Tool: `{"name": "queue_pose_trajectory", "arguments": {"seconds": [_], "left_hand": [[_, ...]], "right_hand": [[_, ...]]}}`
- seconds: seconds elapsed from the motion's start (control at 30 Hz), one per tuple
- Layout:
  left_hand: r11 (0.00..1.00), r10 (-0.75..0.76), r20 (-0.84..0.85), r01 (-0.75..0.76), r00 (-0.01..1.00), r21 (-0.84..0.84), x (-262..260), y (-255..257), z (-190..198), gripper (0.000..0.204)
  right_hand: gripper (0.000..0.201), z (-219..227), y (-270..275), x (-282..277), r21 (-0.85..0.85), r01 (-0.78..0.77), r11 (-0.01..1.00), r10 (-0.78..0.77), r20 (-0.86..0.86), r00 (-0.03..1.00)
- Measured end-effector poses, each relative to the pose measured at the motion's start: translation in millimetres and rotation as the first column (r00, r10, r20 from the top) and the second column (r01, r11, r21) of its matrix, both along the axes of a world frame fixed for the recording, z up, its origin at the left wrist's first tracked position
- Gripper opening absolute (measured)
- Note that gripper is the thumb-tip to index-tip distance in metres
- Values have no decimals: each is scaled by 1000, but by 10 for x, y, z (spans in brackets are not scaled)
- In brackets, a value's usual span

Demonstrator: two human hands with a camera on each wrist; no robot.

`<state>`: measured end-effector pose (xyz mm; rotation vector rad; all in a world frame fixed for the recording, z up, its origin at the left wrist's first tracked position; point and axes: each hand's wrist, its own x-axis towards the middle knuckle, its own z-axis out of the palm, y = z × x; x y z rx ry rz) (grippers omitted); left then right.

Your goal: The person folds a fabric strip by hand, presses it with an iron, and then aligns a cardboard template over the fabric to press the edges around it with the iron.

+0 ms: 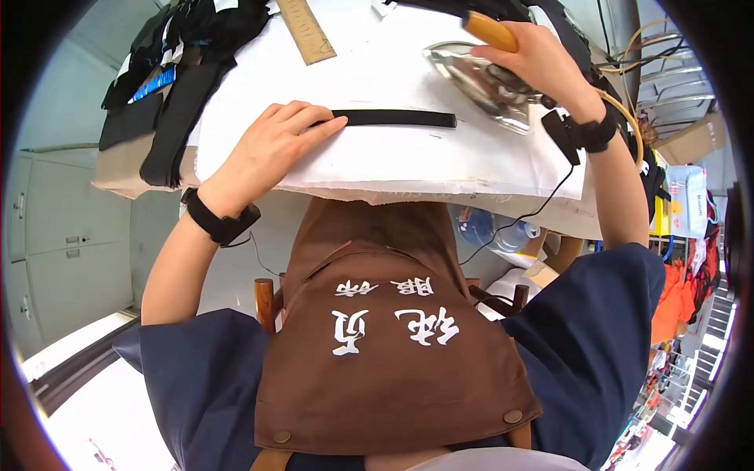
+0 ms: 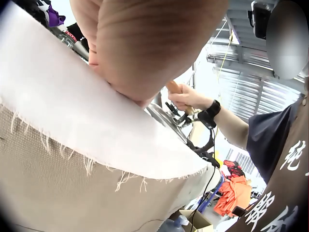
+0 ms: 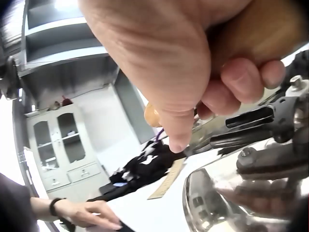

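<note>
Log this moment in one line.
Left hand: touches flat black fabric strip | right hand: grips wooden-handled silver iron | iron, strip: apart

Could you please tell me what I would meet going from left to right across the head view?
Pale cabinet, black cloth pieces, left hand, narrow black strip, iron with the right hand gripping its handle, orange cloth.

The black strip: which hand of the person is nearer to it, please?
The left hand is nearer: its fingers touch the black strip. The right hand is farther, gripping the iron up and to the right of the strip.
</note>
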<state>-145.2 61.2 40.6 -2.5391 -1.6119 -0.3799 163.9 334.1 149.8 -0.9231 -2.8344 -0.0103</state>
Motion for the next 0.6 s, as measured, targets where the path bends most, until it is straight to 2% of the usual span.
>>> {"name": "queue_pose_trajectory", "arguments": {"seconds": [0.03,0.07,0.13,0.2,0.23,0.5,0.57,0.6], "left_hand": [[1000,-5,3,5,1000,1,-1,0,-15,57],[1000,-5,8,4,1000,11,-6,8,-33,54],[1000,-3,12,2,1000,26,-17,11,-25,52],[1000,-17,88,17,996,9,-17,-8,10,44],[1000,-11,93,10,996,10,-22,-15,10,44],[1000,-8,192,10,981,-8,-43,-16,-40,37],[1000,-18,207,18,978,2,-52,3,-70,37],[1000,-20,222,18,975,12,-54,2,-75,37]], "right_hand": [[58,16,-174,-91,-6,-91,996,90,-84,992],[55,37,-382,-222,-60,-67,996,65,-45,997],[53,79,-712,-483,-26,-137,990,139,58,989],[56,-43,-788,-629,-12,-219,976,219,75,973],[52,-68,-856,-684,-29,-199,980,201,118,972],[46,-195,-872,-797,-45,-190,981,195,247,949],[45,-201,-854,-775,-62,-233,970,240,129,962],[45,-198,-852,-771,-64,-231,971,237,128,963]]}}
